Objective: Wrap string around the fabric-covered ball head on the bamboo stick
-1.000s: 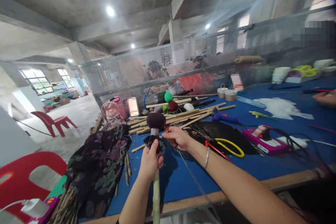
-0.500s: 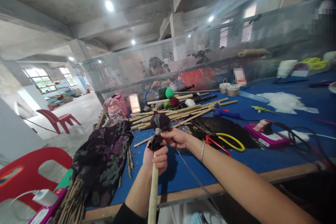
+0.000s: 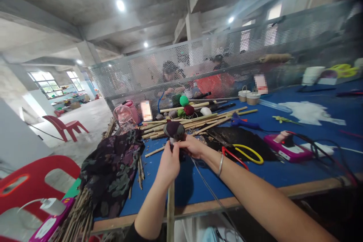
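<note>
A pale wooden stick stands upright in front of me, its top covered by a rounded knob of dark camouflage cloth. My left hand is closed around the neck just under the knob, back of the hand toward me. Thumb and fingers of my right hand are pinched together against the same neck from the right; what they hold is hidden. A thin grey cord runs from beneath my right hand down over the table edge. Left of my hands lies a crumpled camouflage cloth.
Several wooden sticks lie behind the knob, with coloured balls among them. Scissors with red and yellow handles, a glue gun and a purple power strip are rightward. A perforated metal screen borders the table; a person sits beyond.
My left hand has slid up from the stick to the neck and turned its back toward me. The cloth's gathered lower end is now covered by my hands.
</note>
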